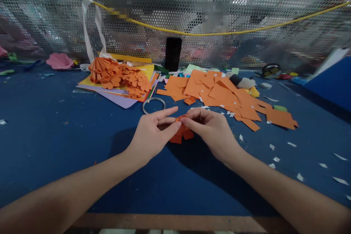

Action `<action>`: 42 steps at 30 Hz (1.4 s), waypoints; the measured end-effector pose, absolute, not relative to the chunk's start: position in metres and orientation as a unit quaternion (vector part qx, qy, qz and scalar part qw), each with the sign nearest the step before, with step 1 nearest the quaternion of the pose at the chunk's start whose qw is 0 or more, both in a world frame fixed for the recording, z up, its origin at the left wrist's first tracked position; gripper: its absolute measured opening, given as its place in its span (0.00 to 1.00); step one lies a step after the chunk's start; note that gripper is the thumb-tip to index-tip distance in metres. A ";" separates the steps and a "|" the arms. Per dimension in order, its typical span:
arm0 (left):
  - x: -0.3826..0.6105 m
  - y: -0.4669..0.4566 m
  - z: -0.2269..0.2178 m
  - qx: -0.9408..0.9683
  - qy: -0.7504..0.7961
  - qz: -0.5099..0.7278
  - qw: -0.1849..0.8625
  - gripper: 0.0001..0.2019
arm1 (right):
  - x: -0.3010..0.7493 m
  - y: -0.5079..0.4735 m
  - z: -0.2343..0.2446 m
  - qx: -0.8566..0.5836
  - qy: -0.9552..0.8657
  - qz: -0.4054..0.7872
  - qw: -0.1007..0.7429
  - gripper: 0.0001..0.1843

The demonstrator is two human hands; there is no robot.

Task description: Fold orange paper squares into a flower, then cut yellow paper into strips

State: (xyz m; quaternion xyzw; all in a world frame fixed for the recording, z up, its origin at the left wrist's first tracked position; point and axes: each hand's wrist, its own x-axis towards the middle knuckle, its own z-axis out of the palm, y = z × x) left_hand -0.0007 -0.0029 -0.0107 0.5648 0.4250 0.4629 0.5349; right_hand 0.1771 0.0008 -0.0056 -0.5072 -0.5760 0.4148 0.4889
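Note:
Between my two hands is a small folded orange paper flower (181,134), its cut petals hanging down over the blue table. My left hand (153,131) pinches its upper left edge with thumb and fingers, the index finger stretched out past it. On the other side, the thumb and fingertips of my right hand (211,128) grip the top of the same piece. Fingers cover part of the flower. Just beyond my left hand lies a grey tape ring (154,98). Loose orange paper pieces (216,91) are spread in a heap beyond my right hand.
Finished-looking orange paper flowers (117,75) rest on coloured sheets (120,98) at the back left. A black phone (173,54) leans against the perforated metal screen (186,14). White scraps (276,159) litter the right side. A blue panel (334,80) stands far right; a pink flower (59,61) far left.

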 end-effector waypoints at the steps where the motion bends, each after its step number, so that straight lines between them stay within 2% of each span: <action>1: -0.001 -0.004 -0.010 0.572 0.430 0.463 0.523 0.26 | 0.177 0.001 -0.005 -0.506 -0.579 0.411 0.490 0.15; 6: -0.001 -0.007 -0.009 0.619 0.448 0.452 0.460 0.25 | 0.182 0.004 -0.004 -0.521 -0.559 0.435 0.476 0.17; 9: -0.002 -0.007 -0.007 0.645 0.453 0.441 0.430 0.25 | 0.184 0.006 -0.005 -0.507 -0.517 0.468 0.507 0.24; 11: -0.003 -0.006 -0.007 0.650 0.448 0.440 0.428 0.26 | 0.184 0.006 -0.005 -0.480 -0.517 0.484 0.517 0.24; 13: -0.002 -0.005 -0.009 0.637 0.439 0.445 0.452 0.25 | 0.182 0.004 -0.005 -0.459 -0.532 0.484 0.521 0.22; 18: 0.002 -0.001 -0.013 0.551 0.455 0.445 0.539 0.11 | 0.176 -0.002 -0.005 -0.441 -0.523 0.489 0.541 0.22; 21: 0.003 0.000 -0.014 0.503 0.470 0.456 0.564 0.11 | 0.175 -0.003 -0.007 -0.451 -0.525 0.466 0.551 0.22; 24: 0.002 0.001 -0.014 0.490 0.484 0.464 0.557 0.11 | 0.178 -0.004 -0.006 -0.479 -0.589 0.345 0.552 0.13; 27: 0.001 0.002 -0.016 0.499 0.492 0.468 0.539 0.10 | 0.182 -0.006 -0.002 -0.448 -0.727 0.110 0.509 0.02; 29: 0.000 0.002 -0.017 0.512 0.489 0.467 0.529 0.11 | 0.184 -0.006 0.000 -0.387 -0.797 -0.028 0.463 0.04; 31: -0.001 0.001 -0.017 0.534 0.483 0.467 0.513 0.11 | 0.185 -0.005 0.000 -0.354 -0.824 -0.114 0.426 0.05; 35: -0.001 -0.004 -0.012 0.600 0.479 0.455 0.451 0.10 | 0.186 -0.004 -0.002 -0.353 -0.834 -0.172 0.387 0.04; 42: -0.001 -0.012 -0.002 0.677 0.480 0.448 0.334 0.04 | 0.186 -0.007 0.001 -0.351 -0.851 -0.178 0.347 0.05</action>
